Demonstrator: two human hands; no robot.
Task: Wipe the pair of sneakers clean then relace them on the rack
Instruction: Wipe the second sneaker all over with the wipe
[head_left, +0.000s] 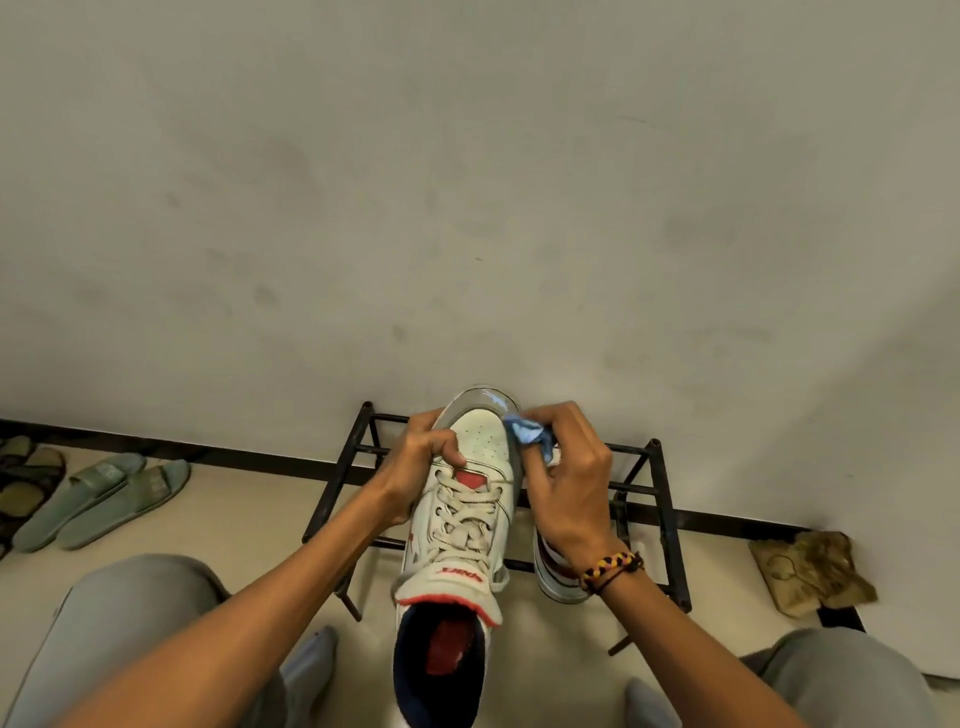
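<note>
Gripped at the forefoot by the left hand (423, 457) above the rack (657, 499), the laced sneaker (467, 499) is mid-wipe, right hand (563, 483) pinching the blue cloth (527, 434) against its toe; its mate (558, 577), at the rack's front edge, likely follows.

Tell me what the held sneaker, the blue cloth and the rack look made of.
Sneaker: white leather or synthetic, smooth with punched toe holes; woven laces; glossy toe rim, likely rubber.
Blue cloth: soft fabric, crumpled in folds.
Rack: thin dark bars with tube ends, probably painted metal.
</note>
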